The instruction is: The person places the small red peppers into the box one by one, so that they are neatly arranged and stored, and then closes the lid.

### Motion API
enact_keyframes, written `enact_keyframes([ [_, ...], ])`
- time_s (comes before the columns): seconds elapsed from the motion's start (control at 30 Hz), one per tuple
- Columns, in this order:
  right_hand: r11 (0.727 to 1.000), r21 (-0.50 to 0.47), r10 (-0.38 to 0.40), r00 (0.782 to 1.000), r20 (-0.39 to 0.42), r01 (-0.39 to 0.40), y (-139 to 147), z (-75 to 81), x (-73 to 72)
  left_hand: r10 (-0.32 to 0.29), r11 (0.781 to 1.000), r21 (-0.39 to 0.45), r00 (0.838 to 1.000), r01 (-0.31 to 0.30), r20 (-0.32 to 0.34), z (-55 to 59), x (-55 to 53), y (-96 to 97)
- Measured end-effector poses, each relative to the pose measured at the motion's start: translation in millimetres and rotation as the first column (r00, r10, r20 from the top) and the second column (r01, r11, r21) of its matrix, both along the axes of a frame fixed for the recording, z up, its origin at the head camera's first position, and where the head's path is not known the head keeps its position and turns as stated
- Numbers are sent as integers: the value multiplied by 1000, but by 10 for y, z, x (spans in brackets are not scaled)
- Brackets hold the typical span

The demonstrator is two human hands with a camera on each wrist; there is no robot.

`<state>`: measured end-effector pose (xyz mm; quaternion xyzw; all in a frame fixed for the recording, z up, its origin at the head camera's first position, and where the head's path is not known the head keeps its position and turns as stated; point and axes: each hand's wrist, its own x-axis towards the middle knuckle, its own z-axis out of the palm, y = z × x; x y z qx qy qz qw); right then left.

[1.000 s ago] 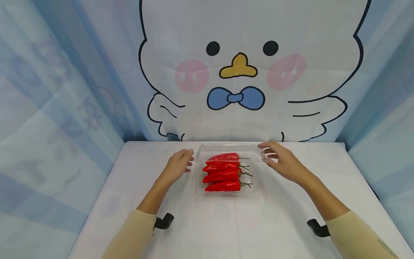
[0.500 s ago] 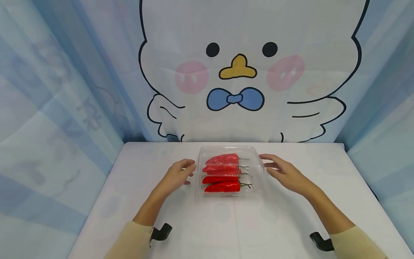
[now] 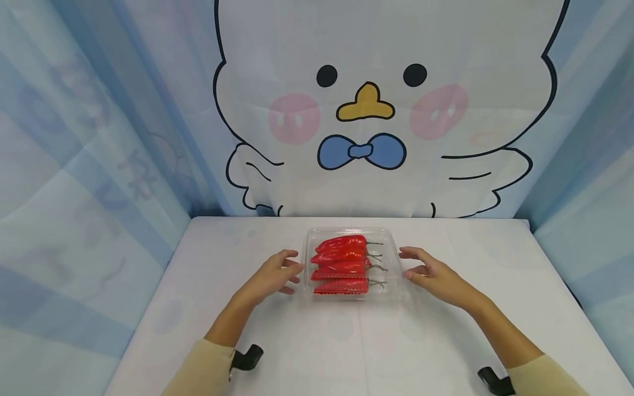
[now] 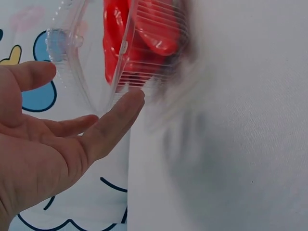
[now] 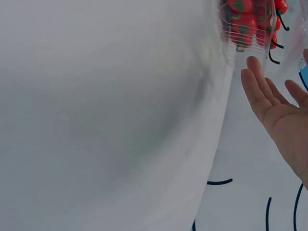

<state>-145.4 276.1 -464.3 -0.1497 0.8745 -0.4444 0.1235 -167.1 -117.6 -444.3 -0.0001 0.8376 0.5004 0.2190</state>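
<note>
Several red chili peppers (image 3: 342, 257) with green stems lie side by side in a clear plastic clamshell box (image 3: 393, 289). Its hinged lid (image 4: 72, 48) leans over them, still at an angle to the base in the left wrist view. By the box's left side is my left hand (image 3: 272, 276), fingers loosely extended; in the left wrist view a fingertip overlaps the box's ribbed side, and contact is unclear. My right hand (image 3: 438, 279) is at the right side, with relaxed fingers close to the lid's edge. Neither hand grips anything.
The box rests on a white-covered table (image 3: 361, 352), near its back edge. Behind stands a backdrop (image 3: 366, 187) with a cartoon bird, and pale blue curtains (image 3: 89, 192) hang at both sides. Black wrist mounts (image 3: 247, 357) protrude from the sleeves.
The lid has swung down toward me from its raised position at the back and now lies over the peppers. Both hands have come nearer to me alongside it.
</note>
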Motion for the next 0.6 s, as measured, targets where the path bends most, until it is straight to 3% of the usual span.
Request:
enact_keyframes([
  [0.4,994,-91,77,984,159,-63,-5,-100,14,-65,992,116,989,49,132,-69,9,-59],
  [0.6,985,-141,122,974,193,-96,-6,-124,28,-95,987,143,982,72,164,-124,21,-82],
])
